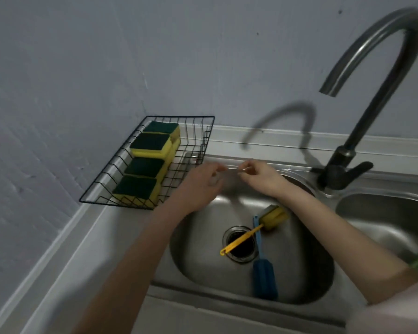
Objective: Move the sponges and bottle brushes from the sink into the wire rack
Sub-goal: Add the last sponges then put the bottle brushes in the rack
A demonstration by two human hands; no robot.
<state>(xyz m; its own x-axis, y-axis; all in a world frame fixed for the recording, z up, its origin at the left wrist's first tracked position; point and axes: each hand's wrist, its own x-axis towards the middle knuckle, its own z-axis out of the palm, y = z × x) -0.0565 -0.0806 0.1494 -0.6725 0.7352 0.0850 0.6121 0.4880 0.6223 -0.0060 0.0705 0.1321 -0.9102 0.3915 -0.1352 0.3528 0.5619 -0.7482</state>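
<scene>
Both hands hover over the sink (198, 249); the left hand (198, 182) and right hand (261, 177) have loosely curled fingers, and whether they hold anything I cannot tell. Four sponges (143, 174) sit in the wire rack (203, 131) at ten o'clock. Yellow brush (256, 227) and blue brush (263, 268) lie by the drain (239, 244)

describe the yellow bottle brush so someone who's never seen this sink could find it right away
Start at the left sink basin below the wire rack. The yellow bottle brush lies across the drain, sponge head toward the far right. Unlike the blue bottle brush it crosses, its handle is yellow and points left.
</scene>
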